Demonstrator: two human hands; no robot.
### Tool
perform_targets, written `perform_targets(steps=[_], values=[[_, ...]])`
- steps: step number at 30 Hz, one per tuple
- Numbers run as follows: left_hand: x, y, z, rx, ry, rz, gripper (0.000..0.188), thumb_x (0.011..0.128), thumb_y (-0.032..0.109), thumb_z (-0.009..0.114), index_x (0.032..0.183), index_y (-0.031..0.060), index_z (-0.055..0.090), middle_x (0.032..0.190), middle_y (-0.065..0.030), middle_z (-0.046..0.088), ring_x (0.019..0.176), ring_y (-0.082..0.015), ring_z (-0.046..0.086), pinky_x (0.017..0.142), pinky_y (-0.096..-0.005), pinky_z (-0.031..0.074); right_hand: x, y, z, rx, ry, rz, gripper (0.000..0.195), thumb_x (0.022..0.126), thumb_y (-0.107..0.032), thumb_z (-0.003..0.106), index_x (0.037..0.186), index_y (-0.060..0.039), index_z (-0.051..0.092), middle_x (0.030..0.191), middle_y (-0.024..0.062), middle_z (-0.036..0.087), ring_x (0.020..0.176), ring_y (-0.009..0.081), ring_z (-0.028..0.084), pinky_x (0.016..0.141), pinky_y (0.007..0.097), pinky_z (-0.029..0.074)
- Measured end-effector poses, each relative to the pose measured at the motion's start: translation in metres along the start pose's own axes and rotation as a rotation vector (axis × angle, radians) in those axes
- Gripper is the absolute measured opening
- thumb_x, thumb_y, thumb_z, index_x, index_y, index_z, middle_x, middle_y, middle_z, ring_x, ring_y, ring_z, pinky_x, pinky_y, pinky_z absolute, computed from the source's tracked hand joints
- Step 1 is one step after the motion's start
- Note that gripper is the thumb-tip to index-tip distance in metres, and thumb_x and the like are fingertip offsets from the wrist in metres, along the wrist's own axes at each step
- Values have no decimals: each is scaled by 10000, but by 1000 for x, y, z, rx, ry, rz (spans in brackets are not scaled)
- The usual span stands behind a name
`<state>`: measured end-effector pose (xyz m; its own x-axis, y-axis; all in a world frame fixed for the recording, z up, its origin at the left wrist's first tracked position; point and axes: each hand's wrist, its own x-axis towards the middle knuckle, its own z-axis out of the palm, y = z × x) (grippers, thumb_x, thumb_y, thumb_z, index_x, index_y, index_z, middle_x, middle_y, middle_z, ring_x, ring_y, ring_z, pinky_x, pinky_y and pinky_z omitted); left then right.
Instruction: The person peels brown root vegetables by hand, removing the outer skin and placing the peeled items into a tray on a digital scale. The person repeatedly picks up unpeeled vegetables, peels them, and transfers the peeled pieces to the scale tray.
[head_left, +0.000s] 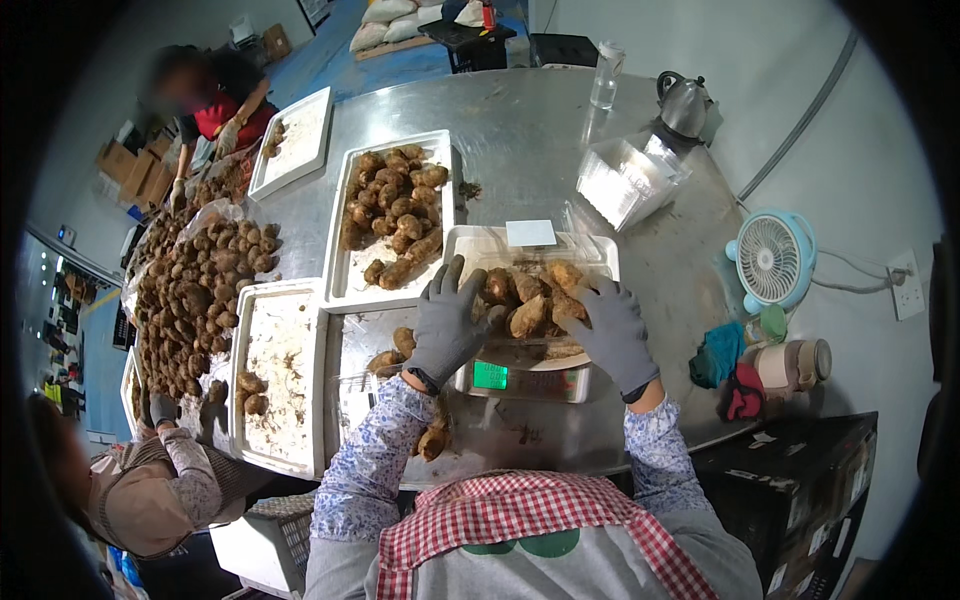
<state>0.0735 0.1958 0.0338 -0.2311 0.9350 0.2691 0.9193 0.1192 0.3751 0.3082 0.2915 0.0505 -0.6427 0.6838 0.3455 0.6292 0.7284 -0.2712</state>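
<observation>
Brown taro-like tubers (529, 316) lie in a clear plastic container on the white tray of a digital scale (491, 375) with a lit green display. My left hand (450, 322), in a grey glove, rests at the container's left side with fingers spread, its thumb near the tubers. At the right side, my gloved right hand (611, 330) has its fingers against the container's edge and the outer tubers. Whether either hand grips the container cannot be told. A pale card (531, 233) lies at the scale tray's far edge. Loose tubers (433, 442) lie below my left forearm.
Left of the scale, a white foam tray (337, 277) holds many tubers, near another foam tray (319, 375) and a large heap (195, 300). Two co-workers work at the left. Clear containers (626, 184), a bottle (607, 75), a kettle (682, 109) and a fan (772, 259) stand right.
</observation>
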Motion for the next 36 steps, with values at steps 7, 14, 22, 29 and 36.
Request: perform_targets(steps=[7, 14, 22, 29, 36], values=[[27, 5, 3, -218, 28, -77, 384, 833, 192, 711, 1193, 91, 625, 1397, -207, 464, 1262, -391, 473, 1033, -455, 399, 18, 5, -20, 0, -118, -259, 287, 803, -300, 694, 989, -87, 646, 917, 88, 593, 858, 303, 575, 777, 415, 451], [-1, -25, -19, -622, 200, -408, 242, 917, 136, 594, 1129, 42, 661, 1329, -169, 544, 1229, -275, 523, 1024, -361, 430, 37, 55, -35, 152, 132, 10, 214, 829, -188, 683, 1009, -80, 642, 913, 69, 645, 862, 303, 594, 766, 414, 450], [-36, -33, -33, -1061, 303, -769, 249, 979, 111, 535, 1161, -31, 627, 1117, -116, 665, 1073, -185, 613, 973, -316, 476, 61, 18, 2, -13, -160, -128, 461, 802, -326, 700, 1174, -76, 591, 978, 104, 599, 971, 276, 513, 844, 430, 399], [-32, -9, -39, -1063, 313, -772, 254, 989, 108, 513, 1160, -50, 614, 1102, -117, 668, 1005, -170, 626, 905, -295, 500, 60, 38, -4, 670, 50, 200, 339, 895, -211, 642, 1166, -11, 602, 1056, 122, 642, 953, 216, 601, 869, 329, 469], [-45, 0, -51, -1087, 352, -691, 257, 990, 111, 517, 1169, -45, 616, 1096, -109, 670, 1006, -168, 626, 905, -290, 494, 43, 40, -33, 852, 210, 237, 298, 975, -170, 540, 1196, 26, 582, 1130, 101, 630, 1023, 164, 589, 919, 294, 455]])
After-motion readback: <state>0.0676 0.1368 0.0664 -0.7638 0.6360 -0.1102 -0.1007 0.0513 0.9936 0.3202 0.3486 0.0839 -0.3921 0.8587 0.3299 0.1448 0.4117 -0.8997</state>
